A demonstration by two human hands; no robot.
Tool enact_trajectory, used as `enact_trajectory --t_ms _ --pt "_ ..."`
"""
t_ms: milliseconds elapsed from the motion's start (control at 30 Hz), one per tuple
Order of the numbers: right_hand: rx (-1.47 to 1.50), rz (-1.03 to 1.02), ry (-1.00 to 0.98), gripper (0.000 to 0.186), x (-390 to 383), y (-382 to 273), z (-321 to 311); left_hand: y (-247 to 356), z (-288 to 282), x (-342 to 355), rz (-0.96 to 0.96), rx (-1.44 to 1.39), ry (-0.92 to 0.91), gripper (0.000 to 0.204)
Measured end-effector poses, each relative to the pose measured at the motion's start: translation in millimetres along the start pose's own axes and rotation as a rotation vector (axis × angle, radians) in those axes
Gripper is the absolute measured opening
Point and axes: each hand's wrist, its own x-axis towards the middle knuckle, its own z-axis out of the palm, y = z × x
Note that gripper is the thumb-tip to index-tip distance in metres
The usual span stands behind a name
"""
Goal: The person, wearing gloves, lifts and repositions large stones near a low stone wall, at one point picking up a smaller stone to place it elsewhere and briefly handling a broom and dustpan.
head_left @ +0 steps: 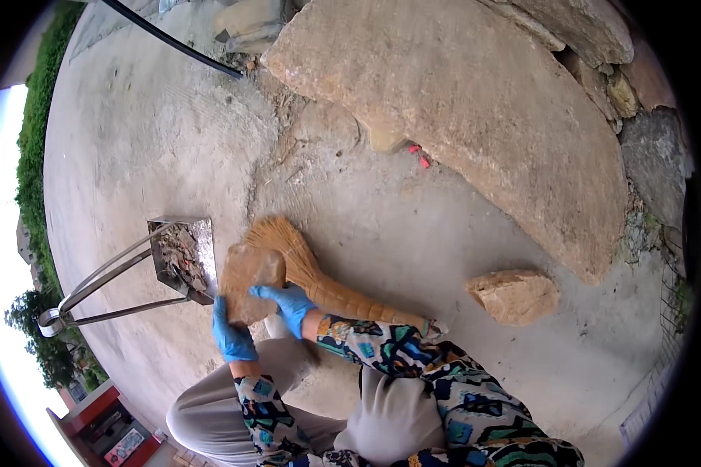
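A flat brown stone (pixel 249 274) is held between my two blue-gloved hands, above the ground near my knees. My left hand (pixel 232 333) grips its lower left side, fingers closed along the edge. My right hand (pixel 288 305) is closed on its right side, thumb toward the stone's face. Just behind the stone lies a straw broom (pixel 327 289), its bristles fanned out at the far end and its handle running right under my right forearm. To the left stands a metal dustpan (pixel 204 237) with a long frame handle, holding dry leaves and debris.
A large flat stone slab (pixel 459 101) fills the far right, with more rocks (pixel 653 159) stacked behind it. A smaller loose rock (pixel 514 296) lies on the concrete to my right. Red scraps (pixel 419 156) lie by the slab's edge. A black hose (pixel 171 40) runs at the far left.
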Motion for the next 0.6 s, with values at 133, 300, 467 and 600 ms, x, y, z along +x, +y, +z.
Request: enact_trajectory --t_ms 133,300,467,600 --pt "0.038 0.038 0.080 0.048 17.5 -46.3 -35.8 -23.8 61.8 11.1 -0.078 0.080 -0.053 0.035" --pt "0.174 -0.408 0.215 0.025 -25.1 -174.9 -77.4 -58.9 218.1 10.1 -0.051 0.153 -0.325 0.054" --pt "0.210 -0.526 0.194 0.029 -38.1 -154.1 -70.2 -62.2 211.5 20.8 -0.065 0.216 -0.503 0.059" --pt "0.104 -0.339 0.383 0.036 -59.2 -133.6 -62.9 -69.4 162.6 7.9 -0.125 0.176 -0.479 0.052"
